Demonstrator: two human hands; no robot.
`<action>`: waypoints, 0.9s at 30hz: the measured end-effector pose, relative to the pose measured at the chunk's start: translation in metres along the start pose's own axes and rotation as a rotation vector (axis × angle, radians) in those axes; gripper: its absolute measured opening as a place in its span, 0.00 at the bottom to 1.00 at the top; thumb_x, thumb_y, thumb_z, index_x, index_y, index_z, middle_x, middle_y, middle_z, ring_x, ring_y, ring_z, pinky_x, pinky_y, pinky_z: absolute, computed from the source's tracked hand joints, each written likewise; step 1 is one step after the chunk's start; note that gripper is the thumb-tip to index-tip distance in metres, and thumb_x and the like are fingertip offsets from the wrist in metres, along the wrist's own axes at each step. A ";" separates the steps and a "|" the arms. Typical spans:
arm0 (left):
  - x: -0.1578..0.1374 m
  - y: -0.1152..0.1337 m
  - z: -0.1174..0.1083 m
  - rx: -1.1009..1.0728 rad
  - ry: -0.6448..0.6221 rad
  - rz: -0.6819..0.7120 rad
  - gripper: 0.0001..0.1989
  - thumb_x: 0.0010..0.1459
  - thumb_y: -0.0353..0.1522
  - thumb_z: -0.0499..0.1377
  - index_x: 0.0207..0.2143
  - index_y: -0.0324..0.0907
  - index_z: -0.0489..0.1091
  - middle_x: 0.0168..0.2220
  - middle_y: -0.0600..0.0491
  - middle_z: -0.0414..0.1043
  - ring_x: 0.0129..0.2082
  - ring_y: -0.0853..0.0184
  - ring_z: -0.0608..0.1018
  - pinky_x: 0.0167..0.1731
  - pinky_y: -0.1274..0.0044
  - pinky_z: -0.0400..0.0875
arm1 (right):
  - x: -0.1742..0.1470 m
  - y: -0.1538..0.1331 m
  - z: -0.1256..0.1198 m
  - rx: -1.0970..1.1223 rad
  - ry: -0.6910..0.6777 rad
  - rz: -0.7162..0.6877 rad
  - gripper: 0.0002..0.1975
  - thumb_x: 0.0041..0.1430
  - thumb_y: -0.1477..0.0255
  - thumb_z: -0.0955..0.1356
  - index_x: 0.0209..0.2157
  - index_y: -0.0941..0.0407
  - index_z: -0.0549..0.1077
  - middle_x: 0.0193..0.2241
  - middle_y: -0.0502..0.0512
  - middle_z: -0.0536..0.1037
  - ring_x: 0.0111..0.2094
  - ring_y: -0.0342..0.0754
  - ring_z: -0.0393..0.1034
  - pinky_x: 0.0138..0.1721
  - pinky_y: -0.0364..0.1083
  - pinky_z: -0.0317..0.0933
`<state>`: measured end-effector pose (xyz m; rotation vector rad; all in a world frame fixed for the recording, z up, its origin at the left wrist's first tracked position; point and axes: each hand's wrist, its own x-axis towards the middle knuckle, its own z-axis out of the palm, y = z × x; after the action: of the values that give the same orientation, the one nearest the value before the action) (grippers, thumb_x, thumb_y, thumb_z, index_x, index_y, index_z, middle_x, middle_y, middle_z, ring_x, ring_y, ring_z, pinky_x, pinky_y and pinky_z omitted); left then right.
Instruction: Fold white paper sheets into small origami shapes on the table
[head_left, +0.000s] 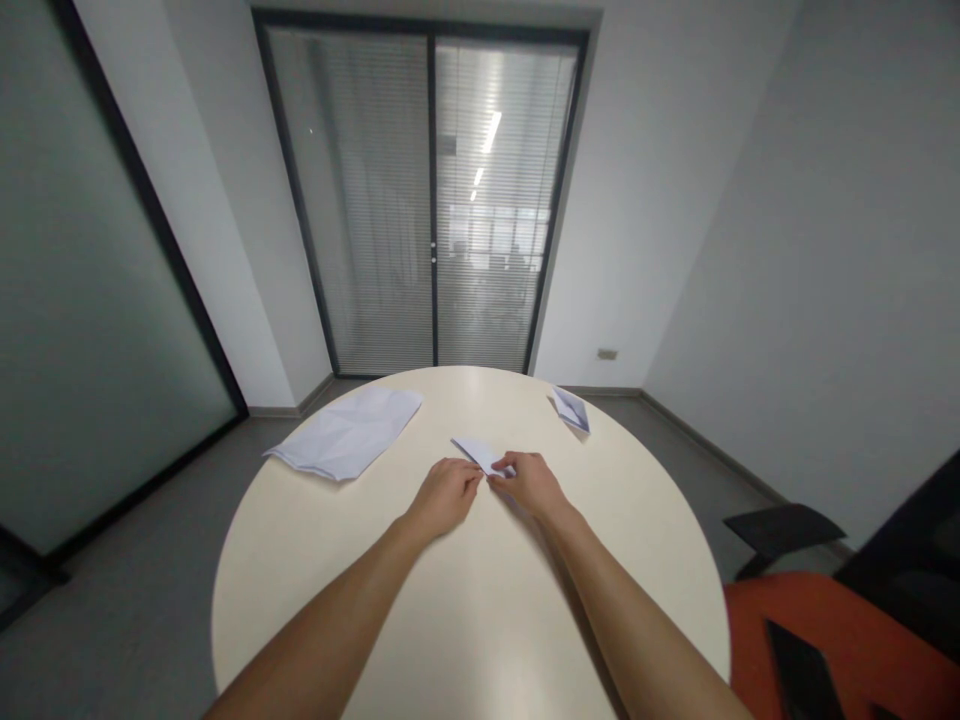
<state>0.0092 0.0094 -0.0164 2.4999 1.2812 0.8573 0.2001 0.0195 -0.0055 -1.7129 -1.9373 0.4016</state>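
Head view: shows folded paper (474, 452) midway across a table (465, 630), pinched by fingers of the right hand (531, 484), met by curled left hand (444, 497), grip unclear. Seems only part-folded; shows another folded piece (571, 410) far right, seemingly unfolded sheets (349, 430) far left.

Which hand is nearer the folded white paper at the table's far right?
Right. The right hand sits left and short of that folded white paper; the left hand is farther left.

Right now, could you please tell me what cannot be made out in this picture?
Held paper: head view, part covered by the right hand.
Chair: head view, cut off by the right and bottom edges.
Beyond the blinds: head view, veiled and too blurred to identify.
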 end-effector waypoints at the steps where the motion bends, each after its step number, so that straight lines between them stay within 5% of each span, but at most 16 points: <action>1: 0.001 0.000 0.000 -0.001 0.013 -0.026 0.14 0.65 0.28 0.53 0.42 0.44 0.79 0.44 0.49 0.80 0.48 0.62 0.78 0.54 0.69 0.67 | -0.001 -0.001 -0.001 -0.026 0.002 -0.008 0.14 0.52 0.64 0.73 0.41 0.52 0.82 0.39 0.58 0.82 0.47 0.55 0.74 0.47 0.49 0.65; 16: 0.001 0.000 0.001 -0.029 0.044 -0.045 0.14 0.63 0.27 0.54 0.41 0.45 0.79 0.43 0.50 0.81 0.47 0.62 0.79 0.52 0.71 0.69 | -0.004 -0.013 -0.008 -0.069 0.057 -0.091 0.20 0.55 0.70 0.69 0.50 0.53 0.75 0.52 0.57 0.77 0.49 0.54 0.72 0.50 0.49 0.64; 27: 0.000 -0.004 0.005 -0.029 0.079 -0.021 0.12 0.62 0.26 0.56 0.40 0.43 0.79 0.43 0.50 0.81 0.46 0.63 0.79 0.52 0.71 0.70 | -0.004 -0.014 -0.011 -0.097 0.094 -0.073 0.20 0.56 0.70 0.67 0.51 0.55 0.75 0.48 0.57 0.79 0.48 0.53 0.72 0.48 0.47 0.62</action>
<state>0.0087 0.0121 -0.0222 2.4485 1.3067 0.9718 0.1950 0.0118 0.0105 -1.6837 -1.9726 0.2005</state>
